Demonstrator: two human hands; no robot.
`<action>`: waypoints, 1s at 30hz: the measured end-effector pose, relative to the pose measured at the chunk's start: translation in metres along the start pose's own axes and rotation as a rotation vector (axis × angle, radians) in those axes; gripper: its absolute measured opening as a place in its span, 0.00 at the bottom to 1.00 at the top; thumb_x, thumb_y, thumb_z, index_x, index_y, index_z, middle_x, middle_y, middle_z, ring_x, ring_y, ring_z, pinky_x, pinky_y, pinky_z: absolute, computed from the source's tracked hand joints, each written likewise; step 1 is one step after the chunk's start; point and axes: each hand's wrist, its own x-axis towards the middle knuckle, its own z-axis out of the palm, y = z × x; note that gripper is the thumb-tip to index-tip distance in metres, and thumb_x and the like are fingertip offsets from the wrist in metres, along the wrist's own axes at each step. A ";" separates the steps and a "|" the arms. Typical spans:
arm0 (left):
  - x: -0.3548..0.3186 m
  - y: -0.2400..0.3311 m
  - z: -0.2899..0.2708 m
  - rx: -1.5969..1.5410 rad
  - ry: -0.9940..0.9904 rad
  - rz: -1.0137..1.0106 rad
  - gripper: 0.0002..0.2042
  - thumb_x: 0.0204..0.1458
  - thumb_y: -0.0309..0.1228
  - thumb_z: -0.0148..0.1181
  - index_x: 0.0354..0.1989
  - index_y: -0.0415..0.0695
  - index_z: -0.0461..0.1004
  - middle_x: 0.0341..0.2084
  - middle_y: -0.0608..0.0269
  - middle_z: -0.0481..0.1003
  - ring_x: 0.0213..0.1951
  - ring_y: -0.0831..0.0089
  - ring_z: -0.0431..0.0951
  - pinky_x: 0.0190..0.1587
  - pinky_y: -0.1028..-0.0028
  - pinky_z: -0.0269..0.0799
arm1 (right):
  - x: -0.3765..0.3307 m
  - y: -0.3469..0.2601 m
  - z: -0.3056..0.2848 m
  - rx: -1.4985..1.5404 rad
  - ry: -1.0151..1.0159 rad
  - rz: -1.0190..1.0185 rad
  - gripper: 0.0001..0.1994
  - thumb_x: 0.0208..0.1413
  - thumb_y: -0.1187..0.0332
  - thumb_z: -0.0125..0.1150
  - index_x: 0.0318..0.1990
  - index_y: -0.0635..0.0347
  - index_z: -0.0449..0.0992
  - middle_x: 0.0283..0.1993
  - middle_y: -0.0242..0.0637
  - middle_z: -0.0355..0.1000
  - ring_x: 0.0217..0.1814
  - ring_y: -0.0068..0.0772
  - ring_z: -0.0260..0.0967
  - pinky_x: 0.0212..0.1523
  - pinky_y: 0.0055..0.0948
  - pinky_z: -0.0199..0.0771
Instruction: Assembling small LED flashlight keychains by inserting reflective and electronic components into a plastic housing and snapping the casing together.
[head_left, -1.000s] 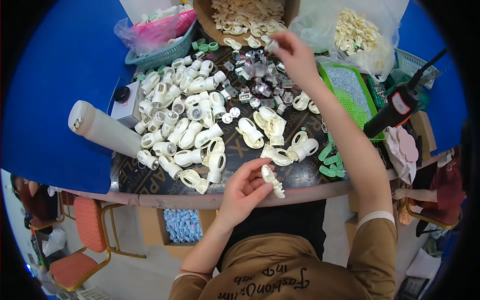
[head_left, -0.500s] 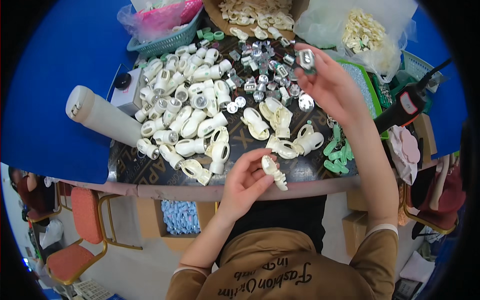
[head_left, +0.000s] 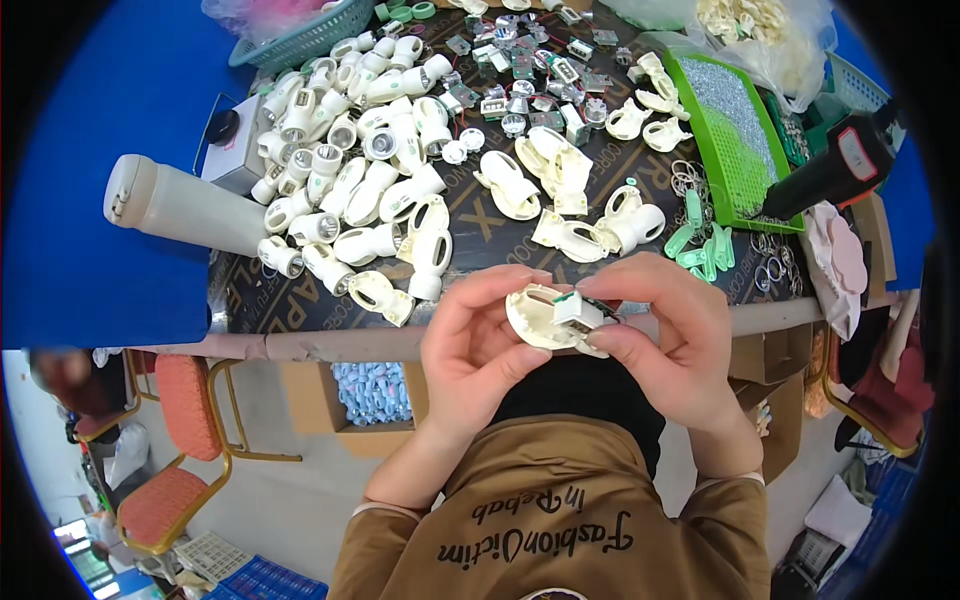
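Observation:
My left hand (head_left: 462,345) grips a cream plastic half shell (head_left: 530,322) of a small flashlight, open side up, at the table's near edge. My right hand (head_left: 680,340) pinches a small module (head_left: 578,314), a white block with a green circuit board, against the shell's right end. Whether the module is fully seated I cannot tell; my fingers cover part of it. Beyond my hands lie more loose half shells (head_left: 555,165). A heap of white assembled flashlights (head_left: 375,185) spreads to the left, and loose circuit modules with reflectors (head_left: 520,90) lie at the back.
A white bottle (head_left: 185,205) lies at the left beside a small white box (head_left: 240,150). On the right are a green tray (head_left: 710,170) of tiny silvery parts, green clips (head_left: 705,245) with rings, and a black handheld device (head_left: 830,165). A blue basket (head_left: 310,40) stands at the back left.
My right hand has come down from the back right with the module, bringing it to the half shell in my left hand. The view has shifted too.

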 end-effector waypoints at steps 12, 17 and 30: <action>-0.004 0.003 0.002 0.058 -0.036 0.016 0.24 0.43 0.13 0.58 0.51 0.34 0.61 0.51 0.49 0.61 0.53 0.61 0.66 0.53 0.65 0.68 | 0.007 -0.001 -0.001 -0.125 -0.032 -0.093 0.10 0.37 0.77 0.63 0.31 0.56 0.76 0.28 0.31 0.73 0.30 0.31 0.69 0.34 0.28 0.65; -0.005 0.005 0.002 0.083 -0.042 0.028 0.24 0.43 0.13 0.59 0.51 0.34 0.61 0.51 0.49 0.61 0.53 0.62 0.66 0.53 0.66 0.69 | 0.004 -0.003 0.002 -0.099 -0.031 -0.061 0.09 0.38 0.76 0.64 0.31 0.56 0.76 0.28 0.31 0.73 0.29 0.30 0.69 0.34 0.28 0.64; -0.006 0.003 0.005 0.132 -0.010 0.032 0.23 0.43 0.13 0.59 0.50 0.33 0.62 0.50 0.49 0.61 0.51 0.62 0.68 0.51 0.66 0.71 | 0.001 0.000 0.005 -0.081 -0.005 -0.079 0.09 0.38 0.77 0.64 0.31 0.56 0.77 0.29 0.31 0.74 0.29 0.31 0.69 0.35 0.27 0.64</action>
